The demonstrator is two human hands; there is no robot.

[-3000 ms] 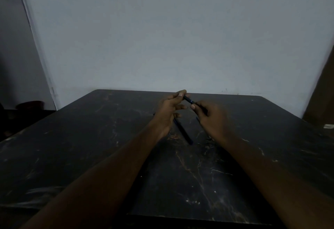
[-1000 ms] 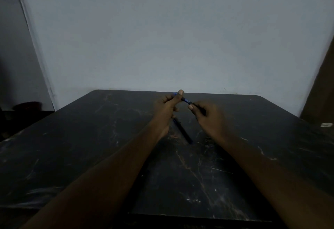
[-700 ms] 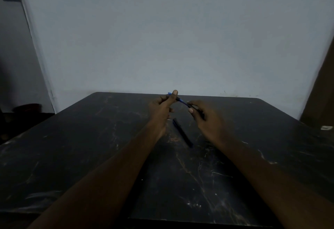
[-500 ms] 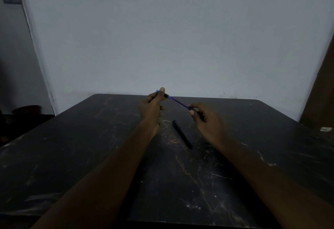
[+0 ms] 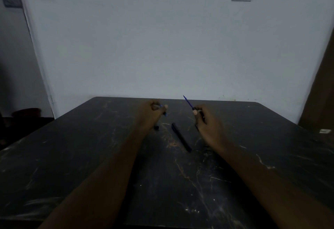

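Refill [image 5: 188, 102] pinched in right hand [image 5: 207, 125], tip up; left hand [image 5: 151, 113] grips blue piece [image 5: 165, 113]; barrel [image 5: 180, 138] lies between hands.

A thin blue refill [image 5: 188, 102] is pinched in the right hand [image 5: 207, 125] with its tip slanted up and leftward, a small blue piece [image 5: 165, 113] is held in the left hand [image 5: 150, 114], and a black pen barrel [image 5: 180, 139] is laid flat between both hands, untouched.
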